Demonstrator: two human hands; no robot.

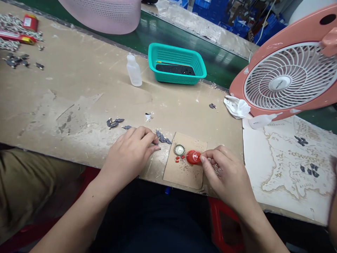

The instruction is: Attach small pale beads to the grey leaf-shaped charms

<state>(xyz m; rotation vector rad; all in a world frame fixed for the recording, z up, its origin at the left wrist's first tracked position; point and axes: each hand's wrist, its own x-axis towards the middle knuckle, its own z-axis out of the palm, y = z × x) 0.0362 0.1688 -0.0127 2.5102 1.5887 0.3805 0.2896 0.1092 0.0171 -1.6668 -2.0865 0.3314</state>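
Dark leaf-shaped pieces (162, 137) lie at the frame's center, beside the left hand (131, 153), its fingers curled narrow; whether they grip one is unclear. Right of center, the right hand (229, 174) pinches narrowly at a red cup's (191, 158) edge on cardboard (172, 173); its hold is unclear.

Tiny grains (217, 169) partly hidden by right hand (228, 172); fan (285, 75) cut by right edge.

Behind a long brown table (86, 66), a flat green strip (171, 38) and blue plastic boxes (209, 14) (lots!) are seen; a red plastic stool (215, 219) is half hidden below.
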